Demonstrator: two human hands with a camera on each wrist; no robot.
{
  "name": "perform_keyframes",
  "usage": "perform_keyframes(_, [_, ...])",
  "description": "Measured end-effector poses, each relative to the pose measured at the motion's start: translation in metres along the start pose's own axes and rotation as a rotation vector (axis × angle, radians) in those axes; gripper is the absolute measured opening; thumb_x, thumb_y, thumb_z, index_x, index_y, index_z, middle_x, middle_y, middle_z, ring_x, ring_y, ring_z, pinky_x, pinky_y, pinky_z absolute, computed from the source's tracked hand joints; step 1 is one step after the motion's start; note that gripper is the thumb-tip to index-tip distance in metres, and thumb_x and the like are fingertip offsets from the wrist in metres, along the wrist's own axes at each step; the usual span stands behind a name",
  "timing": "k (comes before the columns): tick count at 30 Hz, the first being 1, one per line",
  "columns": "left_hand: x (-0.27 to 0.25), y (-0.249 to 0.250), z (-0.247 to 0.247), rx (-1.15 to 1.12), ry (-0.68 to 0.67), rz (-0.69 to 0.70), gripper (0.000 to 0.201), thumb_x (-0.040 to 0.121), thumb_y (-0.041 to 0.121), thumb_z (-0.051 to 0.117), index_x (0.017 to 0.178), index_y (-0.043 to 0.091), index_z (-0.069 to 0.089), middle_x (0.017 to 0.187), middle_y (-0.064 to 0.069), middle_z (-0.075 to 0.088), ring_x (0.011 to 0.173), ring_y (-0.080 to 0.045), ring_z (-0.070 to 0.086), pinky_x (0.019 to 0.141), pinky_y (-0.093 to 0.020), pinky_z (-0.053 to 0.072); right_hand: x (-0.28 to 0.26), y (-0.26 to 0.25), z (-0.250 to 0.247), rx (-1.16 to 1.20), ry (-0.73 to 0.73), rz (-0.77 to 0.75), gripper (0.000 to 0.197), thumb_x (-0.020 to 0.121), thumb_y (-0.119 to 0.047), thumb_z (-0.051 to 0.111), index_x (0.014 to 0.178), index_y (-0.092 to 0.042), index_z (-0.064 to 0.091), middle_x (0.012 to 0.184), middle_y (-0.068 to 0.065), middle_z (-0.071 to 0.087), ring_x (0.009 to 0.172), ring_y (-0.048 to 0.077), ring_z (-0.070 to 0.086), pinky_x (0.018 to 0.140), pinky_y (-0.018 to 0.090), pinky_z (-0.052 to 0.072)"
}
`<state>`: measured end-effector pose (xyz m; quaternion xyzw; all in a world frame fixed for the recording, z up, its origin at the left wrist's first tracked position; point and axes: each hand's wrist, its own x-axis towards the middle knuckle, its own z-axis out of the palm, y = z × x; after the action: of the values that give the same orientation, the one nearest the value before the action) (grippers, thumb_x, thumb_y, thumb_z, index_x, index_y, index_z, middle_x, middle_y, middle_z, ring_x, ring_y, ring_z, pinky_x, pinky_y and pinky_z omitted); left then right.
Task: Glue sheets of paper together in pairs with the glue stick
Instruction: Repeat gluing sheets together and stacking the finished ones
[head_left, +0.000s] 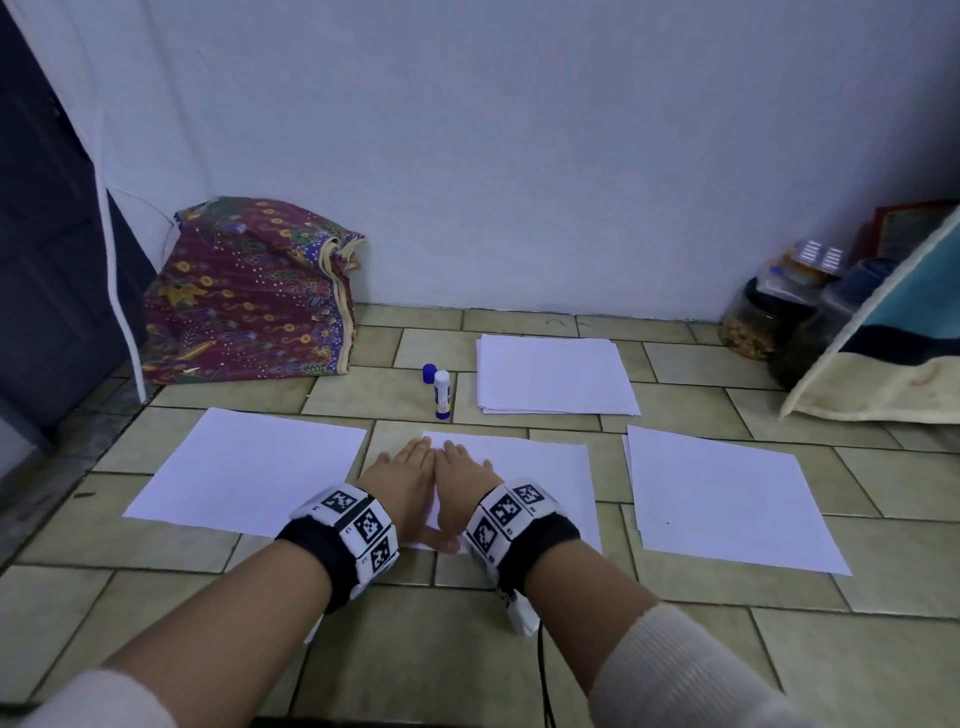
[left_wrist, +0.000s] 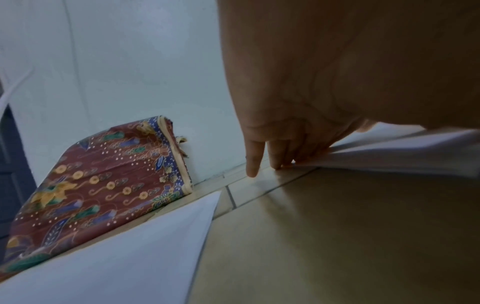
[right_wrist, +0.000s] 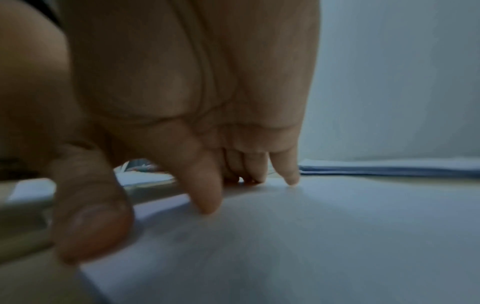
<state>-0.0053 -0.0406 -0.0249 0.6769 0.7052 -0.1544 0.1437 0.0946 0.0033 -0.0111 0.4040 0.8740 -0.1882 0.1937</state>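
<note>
Both hands lie flat, side by side, on the middle sheet of white paper (head_left: 540, 478) on the tiled floor. My left hand (head_left: 408, 480) presses its left edge with straight fingers (left_wrist: 278, 160); the little finger (left_wrist: 253, 164) hangs over bare tile. My right hand (head_left: 460, 478) presses the same sheet (right_wrist: 337, 236), fingers (right_wrist: 207, 197) extended. A glue stick (head_left: 441, 393) stands upright beyond the hands, its blue cap (head_left: 429, 373) standing just behind it. A stack of white paper (head_left: 553, 374) lies at the back right. Another sheet (head_left: 249, 467) lies to the left and a pair of sheets (head_left: 727, 499) to the right.
A patterned maroon cloth bundle (head_left: 249, 291) leans in the wall corner at the back left, also visible as the cloth bundle (left_wrist: 98, 185). Jars (head_left: 763, 317) and a towel-covered object (head_left: 883, 353) stand at the right. A dark door (head_left: 47, 260) is on the left.
</note>
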Motion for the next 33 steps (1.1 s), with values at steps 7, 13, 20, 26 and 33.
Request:
perform_keyframes(7, [-0.001, 0.002, -0.007, 0.087, -0.043, -0.014, 0.126, 0.072, 0.079, 0.054, 0.151, -0.002, -0.005, 0.160, -0.013, -0.007, 0.149, -0.022, -0.002, 0.121, -0.040, 0.008, -0.015, 0.044, -0.005, 0.119, 0.062, 0.043, 0.063, 0.093, -0.011, 0.037, 0.152, -0.015, 0.014, 0.160, -0.002, 0.010, 0.142, 0.021, 0.023, 0.119, 0.045, 0.011])
perform_keyframes(13, [-0.004, 0.002, -0.009, 0.088, -0.058, -0.002, 0.126, 0.073, 0.080, 0.050, 0.150, -0.002, -0.007, 0.160, -0.013, -0.012, 0.149, -0.021, -0.005, 0.121, -0.040, 0.009, -0.029, 0.095, -0.005, 0.200, 0.056, 0.188, 0.055, 0.096, -0.016, 0.028, 0.150, -0.022, 0.020, 0.156, -0.003, 0.025, 0.140, 0.023, 0.029, 0.117, 0.040, 0.019])
perform_keyframes(20, [-0.006, -0.001, -0.013, 0.027, -0.081, 0.014, 0.120, 0.076, 0.076, 0.050, 0.151, 0.000, -0.005, 0.160, -0.011, -0.011, 0.149, -0.019, -0.002, 0.120, -0.038, 0.012, -0.042, 0.116, -0.019, 0.049, 0.072, 0.293, 0.043, 0.104, -0.020, 0.023, 0.143, -0.013, 0.037, 0.142, 0.011, 0.045, 0.130, 0.029, 0.041, 0.106, 0.033, 0.033])
perform_keyframes(26, [0.008, -0.014, -0.029, -0.049, -0.060, 0.010, 0.066, 0.100, 0.046, 0.038, 0.152, 0.011, 0.018, 0.160, -0.004, 0.016, 0.143, -0.019, 0.025, 0.113, -0.033, 0.026, -0.032, 0.123, -0.033, -0.158, 0.021, 0.290, 0.037, 0.099, -0.029, 0.046, 0.134, -0.019, 0.052, 0.129, 0.010, 0.055, 0.118, 0.026, 0.053, 0.090, 0.028, 0.046])
perform_keyframes(33, [0.010, -0.024, -0.020, -0.024, -0.103, 0.022, 0.079, 0.096, 0.044, 0.050, 0.154, 0.011, 0.007, 0.162, -0.001, 0.003, 0.147, -0.016, 0.014, 0.117, -0.033, 0.022, -0.044, 0.132, -0.017, -0.133, 0.017, 0.181, 0.081, 0.088, -0.038, 0.064, 0.152, -0.025, 0.016, 0.149, 0.004, 0.035, 0.136, 0.023, 0.033, 0.111, 0.037, 0.030])
